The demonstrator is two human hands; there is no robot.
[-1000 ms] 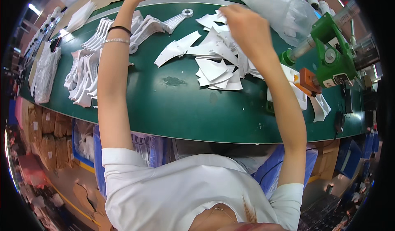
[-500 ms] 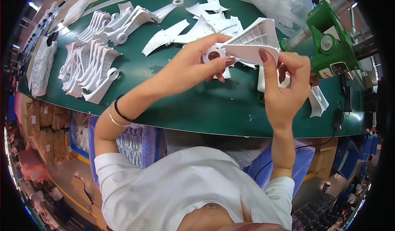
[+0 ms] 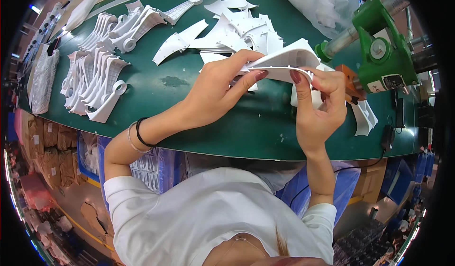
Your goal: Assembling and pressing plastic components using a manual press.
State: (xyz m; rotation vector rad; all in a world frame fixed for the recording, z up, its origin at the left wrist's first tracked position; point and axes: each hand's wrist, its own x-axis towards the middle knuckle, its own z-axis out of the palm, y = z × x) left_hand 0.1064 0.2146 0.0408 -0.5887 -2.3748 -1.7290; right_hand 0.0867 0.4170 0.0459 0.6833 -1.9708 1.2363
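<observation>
Both hands hold one white curved plastic part (image 3: pixel 284 61) a little above the green table (image 3: pixel 199 109). My left hand (image 3: pixel 215 88) grips its left end, thumb under and fingers over it. My right hand (image 3: pixel 318 104) pinches its right end between thumb and fingers. Behind the part lies a loose heap of similar white flat pieces (image 3: pixel 232 29). A row of stacked white parts with ring ends (image 3: pixel 97 78) lies at the table's left.
A green clamp-like machine on a metal bar (image 3: pixel 379 52) stands at the right, with an orange block (image 3: pixel 351 83) just beside my right hand. A clear plastic bag (image 3: pixel 322 0) lies at the back. Cardboard boxes (image 3: pixel 42 147) and blue crates (image 3: pixel 156 171) stand below the table's front edge.
A second ago both arms reached far over the table to the heap of pieces. They have drawn back toward me with one white part held between them, and the view has shifted closer.
</observation>
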